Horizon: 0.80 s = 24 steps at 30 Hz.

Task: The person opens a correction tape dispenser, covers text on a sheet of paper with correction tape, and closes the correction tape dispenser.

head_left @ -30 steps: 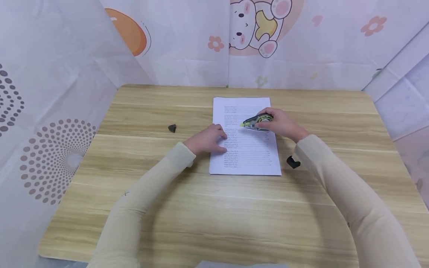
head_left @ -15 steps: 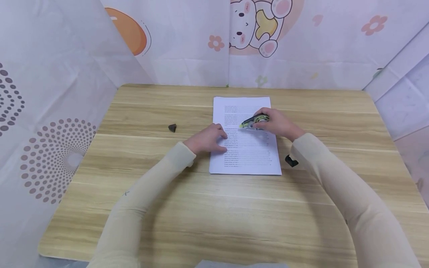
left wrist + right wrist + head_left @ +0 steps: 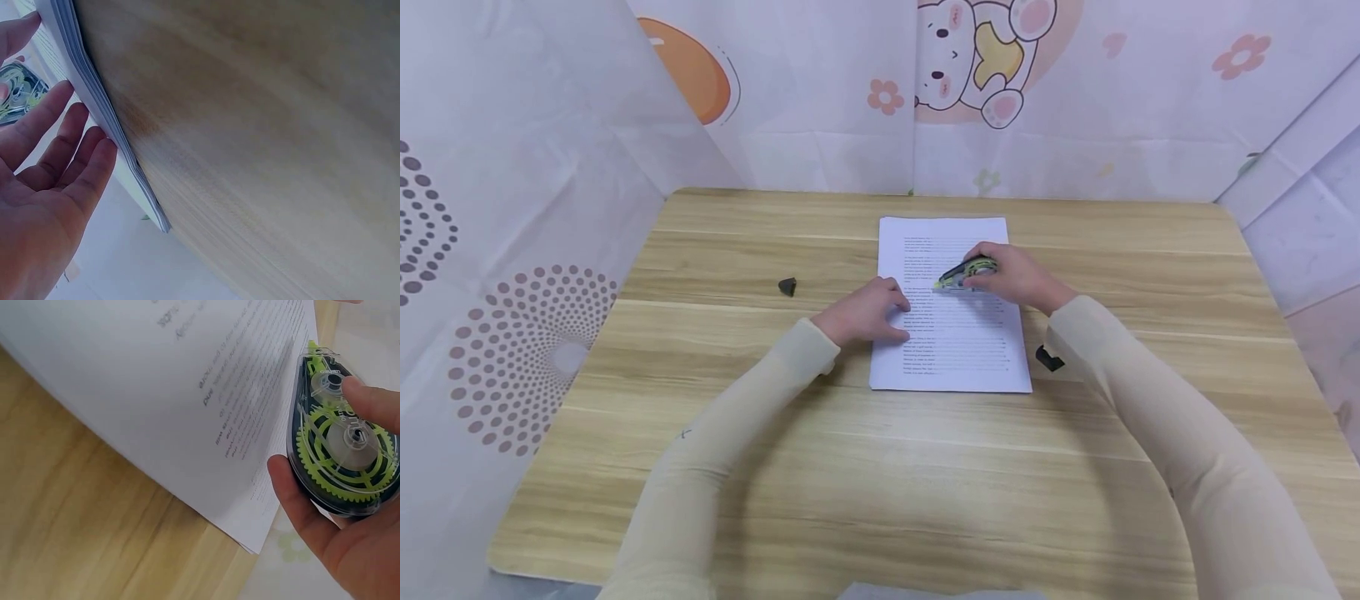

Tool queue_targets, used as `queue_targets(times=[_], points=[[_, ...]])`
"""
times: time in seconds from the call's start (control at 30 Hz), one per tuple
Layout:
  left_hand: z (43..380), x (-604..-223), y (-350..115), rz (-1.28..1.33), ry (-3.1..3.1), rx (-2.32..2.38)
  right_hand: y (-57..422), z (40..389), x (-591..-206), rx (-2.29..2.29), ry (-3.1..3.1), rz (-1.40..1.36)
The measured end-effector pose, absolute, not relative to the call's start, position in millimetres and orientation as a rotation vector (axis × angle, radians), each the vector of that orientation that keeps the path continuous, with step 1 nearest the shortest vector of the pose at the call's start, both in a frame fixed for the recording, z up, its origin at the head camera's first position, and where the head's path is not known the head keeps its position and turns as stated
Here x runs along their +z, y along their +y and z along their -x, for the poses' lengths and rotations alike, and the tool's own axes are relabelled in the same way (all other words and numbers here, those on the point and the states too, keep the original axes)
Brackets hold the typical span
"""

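Observation:
My right hand point(image 3: 1018, 275) grips a correction tape point(image 3: 976, 268), with a clear case and yellow-green gears in the right wrist view. Its tip points left and meets the printed text midway down a stack of paper point(image 3: 955, 382); whether it presses on the sheet is hard to tell. At the stack's left edge lies my left hand point(image 3: 867, 313), thumb and fingers spread and touching the paper. The left wrist view has its loosely bent fingertips point(image 3: 107, 147) against the edge of the several sheets.
A wooden table point(image 3: 850, 500) bears everything. Right of the paper, close to my right sleeve, lies a small black angular piece point(image 3: 1049, 358). Another small dark piece point(image 3: 787, 287) lies to the left. A printed curtain point(image 3: 820, 92) hangs behind the table.
The correction tape and my right hand have shifted a little left and slightly down across the page. My left hand has stayed in place on the paper.

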<state>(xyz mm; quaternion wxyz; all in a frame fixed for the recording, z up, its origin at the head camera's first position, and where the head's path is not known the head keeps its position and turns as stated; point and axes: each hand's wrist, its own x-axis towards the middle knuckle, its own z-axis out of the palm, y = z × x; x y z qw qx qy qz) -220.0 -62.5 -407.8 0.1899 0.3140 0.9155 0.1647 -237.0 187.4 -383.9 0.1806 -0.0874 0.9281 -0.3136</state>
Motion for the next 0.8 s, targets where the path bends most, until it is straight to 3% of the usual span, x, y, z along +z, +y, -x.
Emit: queue_targets(times=[0.8], points=[[221.2, -410.9, -63.2, -0.923, 2.581, 0.48, 181.3, 242.8, -385.1, -0.868, 2.621, 0.359]])
